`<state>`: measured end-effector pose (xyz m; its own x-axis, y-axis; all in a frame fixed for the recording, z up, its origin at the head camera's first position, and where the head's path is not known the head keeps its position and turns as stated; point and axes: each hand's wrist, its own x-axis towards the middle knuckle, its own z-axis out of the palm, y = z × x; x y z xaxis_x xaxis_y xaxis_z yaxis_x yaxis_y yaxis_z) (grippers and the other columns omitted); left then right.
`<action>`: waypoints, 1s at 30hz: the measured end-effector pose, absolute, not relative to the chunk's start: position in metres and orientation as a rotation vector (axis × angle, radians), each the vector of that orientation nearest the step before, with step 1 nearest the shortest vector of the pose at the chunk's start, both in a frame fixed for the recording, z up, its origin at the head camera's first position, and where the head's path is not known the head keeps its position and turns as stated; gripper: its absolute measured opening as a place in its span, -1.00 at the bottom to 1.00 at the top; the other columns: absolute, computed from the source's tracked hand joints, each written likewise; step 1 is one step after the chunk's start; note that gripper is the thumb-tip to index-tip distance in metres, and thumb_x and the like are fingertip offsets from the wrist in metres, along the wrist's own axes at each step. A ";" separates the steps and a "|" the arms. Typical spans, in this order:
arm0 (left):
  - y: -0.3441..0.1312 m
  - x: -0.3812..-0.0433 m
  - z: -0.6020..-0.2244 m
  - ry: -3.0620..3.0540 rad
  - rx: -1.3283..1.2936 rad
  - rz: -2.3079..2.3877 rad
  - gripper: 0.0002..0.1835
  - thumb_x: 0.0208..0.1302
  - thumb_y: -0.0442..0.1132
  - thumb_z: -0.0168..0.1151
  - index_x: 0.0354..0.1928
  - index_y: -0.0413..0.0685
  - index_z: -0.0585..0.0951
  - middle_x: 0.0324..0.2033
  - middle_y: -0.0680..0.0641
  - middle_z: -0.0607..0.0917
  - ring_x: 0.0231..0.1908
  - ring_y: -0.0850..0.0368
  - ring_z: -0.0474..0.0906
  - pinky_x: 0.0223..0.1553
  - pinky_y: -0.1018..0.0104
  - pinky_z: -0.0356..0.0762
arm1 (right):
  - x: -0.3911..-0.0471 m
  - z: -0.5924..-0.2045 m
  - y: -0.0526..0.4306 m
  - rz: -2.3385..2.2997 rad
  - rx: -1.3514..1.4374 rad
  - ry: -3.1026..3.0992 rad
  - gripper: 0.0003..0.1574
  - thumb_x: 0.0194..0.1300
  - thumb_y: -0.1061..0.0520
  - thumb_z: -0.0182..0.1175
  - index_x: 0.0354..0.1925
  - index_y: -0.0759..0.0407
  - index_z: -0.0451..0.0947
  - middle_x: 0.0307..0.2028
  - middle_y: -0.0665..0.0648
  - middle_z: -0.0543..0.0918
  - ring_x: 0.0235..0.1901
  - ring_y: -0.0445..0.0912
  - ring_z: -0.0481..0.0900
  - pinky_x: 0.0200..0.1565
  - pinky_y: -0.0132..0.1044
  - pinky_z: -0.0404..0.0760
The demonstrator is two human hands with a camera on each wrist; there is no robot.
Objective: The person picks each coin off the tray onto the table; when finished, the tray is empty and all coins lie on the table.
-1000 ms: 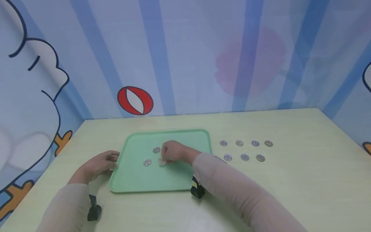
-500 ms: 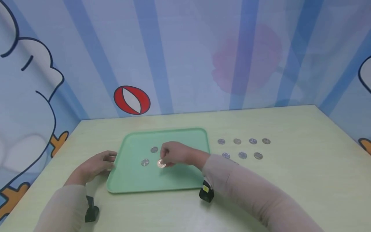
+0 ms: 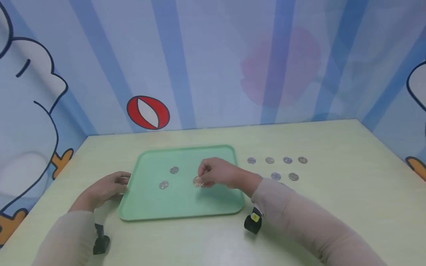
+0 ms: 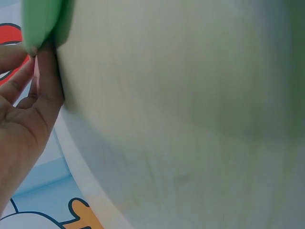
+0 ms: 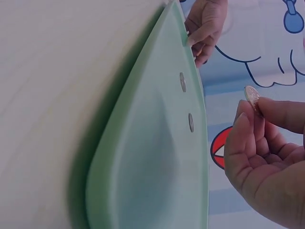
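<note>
In the head view, my right hand (image 3: 217, 172) pinches a shiny coin (image 3: 198, 181) between thumb and fingertips, over the middle of a pale green tray (image 3: 179, 215). The right wrist view shows this coin (image 5: 252, 97) tilted on edge at the tips, the other fingers curled beneath. Two more silver coins lie flat on the tray's left half, one farther back (image 3: 174, 170) and one nearer (image 3: 163, 184). My left hand (image 3: 106, 190) rests at the tray's left side, its extended fingertips touching the rim, as the left wrist view also shows at the green rim (image 4: 40, 21).
Right of the tray, several coins lie in two rows on the light wooden table (image 3: 332, 207), the back row ending in a coin (image 3: 302, 160). My right forearm partly hides the front row. A printed blue backdrop (image 3: 213, 66) stands behind and beside the table.
My right hand, pinching the coin, has moved right across the tray from beside the two lying coins. The coin has come up from the tray surface. My left hand stays at the rim.
</note>
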<state>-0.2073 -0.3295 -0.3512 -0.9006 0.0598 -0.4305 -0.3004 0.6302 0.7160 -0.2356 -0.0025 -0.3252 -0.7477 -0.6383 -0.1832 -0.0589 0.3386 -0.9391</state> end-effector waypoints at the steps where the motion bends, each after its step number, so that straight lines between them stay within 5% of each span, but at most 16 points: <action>1: -0.330 -0.208 -0.351 2.437 -0.190 1.177 -0.39 0.09 -0.41 -0.04 0.20 -0.37 0.04 0.09 -0.40 0.20 0.02 -0.22 0.25 -0.01 -0.03 0.31 | -0.236 -0.324 0.001 -1.431 -0.608 2.072 -0.82 0.06 0.23 0.17 -0.42 0.30 0.36 -0.42 0.16 0.53 -0.41 -0.06 0.53 -0.28 -0.28 0.55; 30: -0.331 -0.208 -0.352 2.426 -0.190 1.207 -0.39 0.10 -0.42 -0.04 0.20 -0.37 0.04 0.10 -0.40 0.20 0.04 -0.22 0.24 0.00 -0.01 0.31 | -0.230 -0.326 0.073 -1.582 -0.502 2.076 -0.85 0.10 0.28 0.09 -0.37 0.35 0.33 -0.44 0.14 0.43 -0.41 -0.10 0.49 -0.27 -0.25 0.54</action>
<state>-0.2084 -0.3309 -0.3523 -0.9016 0.0643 -0.4277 -0.3025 0.6132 0.7298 -0.2305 0.0728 -0.3256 -0.8182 -0.5547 -0.1513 -0.0013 0.2650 -0.9642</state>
